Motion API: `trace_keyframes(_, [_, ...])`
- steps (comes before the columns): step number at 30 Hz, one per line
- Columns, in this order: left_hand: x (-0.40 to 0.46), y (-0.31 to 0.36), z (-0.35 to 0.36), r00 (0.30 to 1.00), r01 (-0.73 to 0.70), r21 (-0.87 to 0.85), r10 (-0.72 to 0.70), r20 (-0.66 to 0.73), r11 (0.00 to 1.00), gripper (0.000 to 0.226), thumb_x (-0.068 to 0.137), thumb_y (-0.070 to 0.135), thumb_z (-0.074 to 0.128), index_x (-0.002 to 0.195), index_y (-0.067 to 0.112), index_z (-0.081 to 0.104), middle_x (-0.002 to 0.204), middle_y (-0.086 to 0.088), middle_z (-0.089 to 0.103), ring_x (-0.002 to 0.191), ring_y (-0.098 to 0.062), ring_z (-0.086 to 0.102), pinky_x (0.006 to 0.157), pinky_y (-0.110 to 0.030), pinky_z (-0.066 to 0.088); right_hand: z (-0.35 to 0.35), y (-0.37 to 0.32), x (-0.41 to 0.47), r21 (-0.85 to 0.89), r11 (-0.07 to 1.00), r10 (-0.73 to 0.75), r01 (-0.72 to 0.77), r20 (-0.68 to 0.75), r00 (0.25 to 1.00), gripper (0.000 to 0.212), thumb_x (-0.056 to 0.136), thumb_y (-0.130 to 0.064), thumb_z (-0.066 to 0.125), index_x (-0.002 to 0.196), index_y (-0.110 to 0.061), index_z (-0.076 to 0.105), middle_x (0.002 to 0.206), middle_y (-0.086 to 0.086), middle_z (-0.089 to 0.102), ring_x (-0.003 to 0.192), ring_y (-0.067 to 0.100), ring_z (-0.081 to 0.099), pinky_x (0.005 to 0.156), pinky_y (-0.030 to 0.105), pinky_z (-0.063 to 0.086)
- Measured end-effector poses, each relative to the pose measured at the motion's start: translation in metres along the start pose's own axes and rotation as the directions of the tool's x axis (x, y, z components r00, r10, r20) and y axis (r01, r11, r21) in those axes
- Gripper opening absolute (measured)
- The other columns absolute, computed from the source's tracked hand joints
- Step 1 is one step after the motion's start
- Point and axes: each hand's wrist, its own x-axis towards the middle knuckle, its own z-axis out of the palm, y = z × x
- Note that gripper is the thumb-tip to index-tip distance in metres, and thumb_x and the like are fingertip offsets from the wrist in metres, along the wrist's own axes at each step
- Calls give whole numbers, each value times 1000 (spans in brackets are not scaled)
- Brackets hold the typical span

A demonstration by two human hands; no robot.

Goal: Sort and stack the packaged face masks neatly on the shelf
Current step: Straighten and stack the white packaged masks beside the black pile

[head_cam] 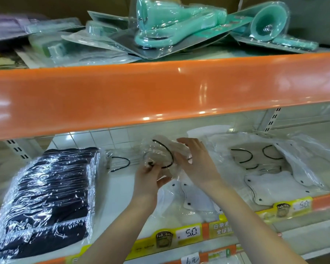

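- The left hand (148, 175) pinches a packaged beige mask (163, 155) above the shelf (120, 189) middle.
- The right hand (195, 159) rests flat against it, fingers straight.
- The slippery film may slide out and fall on the loose white masks (188, 197) below.

Bright, even indoor light falls from above. White glare streaks run along the glossy orange shelf edge (160, 88) above the grip, and sparkle on the wrapped black mask stack (46, 197) to its left. Wide-angle distortion bows the shelf lines. The far left blurs softly; shadows under the shelf stay faint.
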Motion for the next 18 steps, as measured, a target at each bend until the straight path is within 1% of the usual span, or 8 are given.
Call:
trace_keyframes(3, [-3,5,-17,999,24,-99,-27,-25,995,16,94,-1,50,89,5,64,74,-7,71,65,-20,66,61,-31,56,-3,6,4,23,981,187,-193,168,968,46,92,-28,60,135,-18,47,126,-2,53,119,14,47,91,17,35])
trace_keyframes(5, [-2,8,-28,998,30,-136,-38,-55,990,17,93,1,51,84,8,63,71,-6,71,62,-18,66,56,-28,54,-4,8,4,65,959,252,-275,241,937,39,91,-27,60,129,-18,53,105,-5,61,98,10,56,74,8,38])
trace_keyframes(7, [0,11,-39,996,17,-144,-29,-81,989,14,91,4,55,84,12,64,73,-5,68,66,-19,61,58,-27,53,-3,6,4,105,951,252,-289,273,928,20,89,-25,64,108,-18,65,79,-6,61,71,5,54,60,6,36])
trace_keyframes(9, [4,16,-48,998,-3,-138,-7,-70,990,11,90,9,57,94,15,66,83,-4,69,73,-18,63,66,-29,54,0,4,3,189,934,242,-304,293,925,5,88,-21,68,87,-16,66,67,-4,60,60,4,49,55,7,34])
trace_keyframes(10, [6,19,-52,999,-6,-130,-1,-52,992,13,90,12,57,99,15,66,89,-3,71,77,-16,66,68,-29,55,3,3,1,224,922,241,-316,305,921,7,88,-19,68,82,-16,65,65,-6,61,57,3,49,54,9,35])
trace_keyframes(12, [9,23,-60,1000,9,-86,-11,-19,996,17,91,12,56,106,14,65,97,-4,72,81,-16,68,68,-28,56,10,1,-3,290,891,253,-349,322,912,11,89,-16,66,78,-16,61,58,-13,61,48,-3,49,51,10,37])
trace_keyframes(15, [10,27,-67,1000,24,35,-25,4,999,25,93,5,53,115,13,62,103,-7,71,90,-20,67,74,-34,57,24,-2,-11,346,859,259,-378,343,903,11,90,-13,64,80,-16,60,60,-11,62,47,-6,50,51,13,38])
trace_keyframes(18, [11,29,-75,997,7,114,2,-81,993,25,91,2,55,114,11,62,99,-10,71,91,-24,66,77,-39,55,35,0,-18,323,882,229,-342,341,912,8,89,-13,65,82,-13,61,65,-9,63,52,-5,53,55,13,39])
